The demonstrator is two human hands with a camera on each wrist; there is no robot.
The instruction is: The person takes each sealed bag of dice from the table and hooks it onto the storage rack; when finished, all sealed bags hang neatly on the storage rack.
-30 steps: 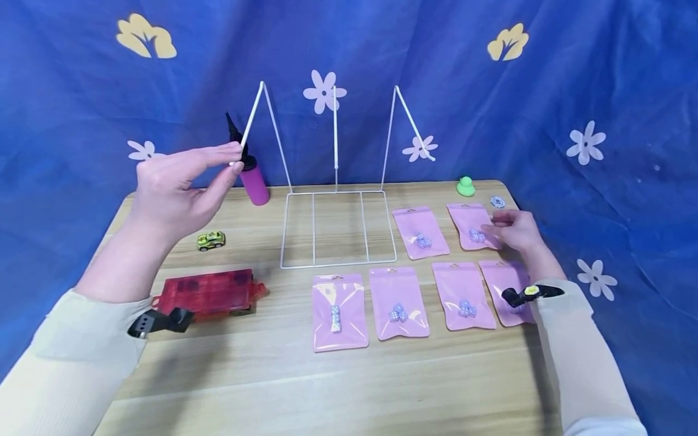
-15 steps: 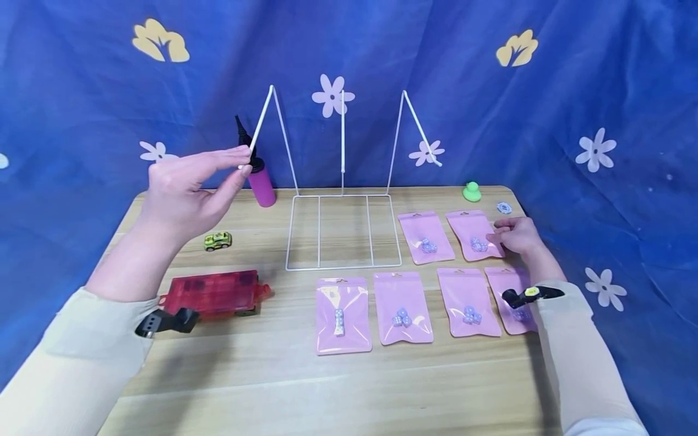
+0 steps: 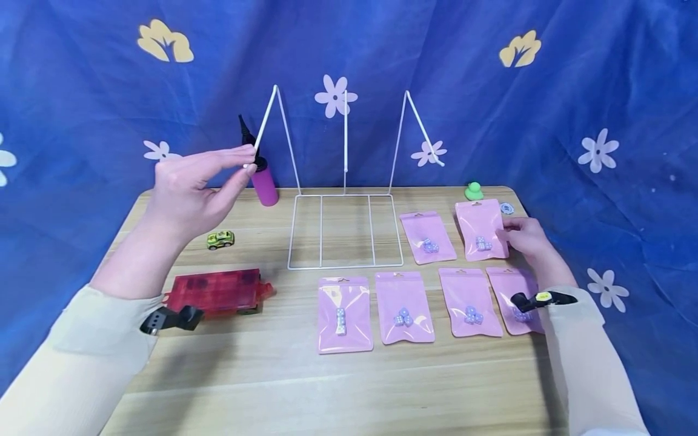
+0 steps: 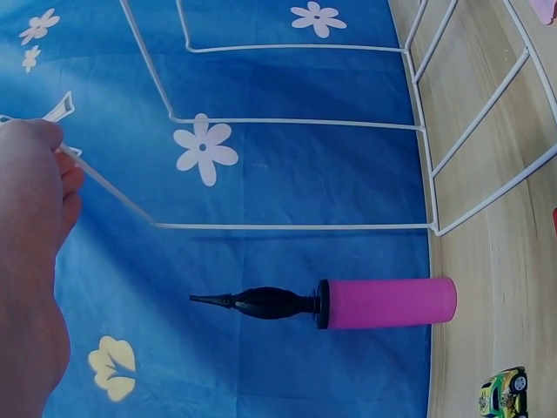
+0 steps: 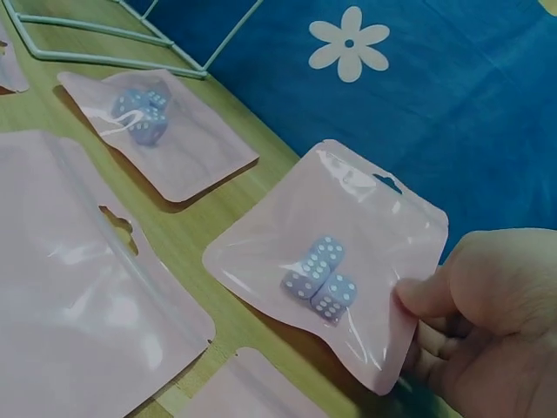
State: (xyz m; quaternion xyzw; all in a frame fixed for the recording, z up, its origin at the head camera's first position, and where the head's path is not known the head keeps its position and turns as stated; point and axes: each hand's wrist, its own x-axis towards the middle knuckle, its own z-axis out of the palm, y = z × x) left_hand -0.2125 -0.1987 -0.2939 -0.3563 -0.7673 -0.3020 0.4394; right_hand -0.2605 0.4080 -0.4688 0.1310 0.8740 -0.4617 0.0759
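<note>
Pink pouch [image 3: 482, 230], glossy w/ clear front and hang-hole at top, holds 2 pale blue dice [image 5: 318, 277]; it sits at the far right of the table [image 3: 327, 387], its near edge lifted and tilted up off the wood. Right hand [image 3: 525, 235] pinches its right edge, thumb on top, fingers [image 5: 435, 335] curled under. Left hand [image 3: 188, 188] is raised over the table's left side, fingers nearly closed, pinching the tip of the left prong of a white wire rack [image 3: 345, 230]. Rack stands mid-table, 3 upright prongs, flat base frame. Just behind the left hand: pink air pump [image 3: 262, 175] w/ black nozzle. Near it a small green toy car [image 3: 220, 240] and a red toy truck [image 3: 218, 292]. 5 more pink pouches lie flat: one just left of the held one [image 3: 428, 237], 4 in a front row [image 3: 403, 306]. Behind the held pouch, a green duck [image 3: 473, 191] and a small round token [image 3: 508, 208].
</note>
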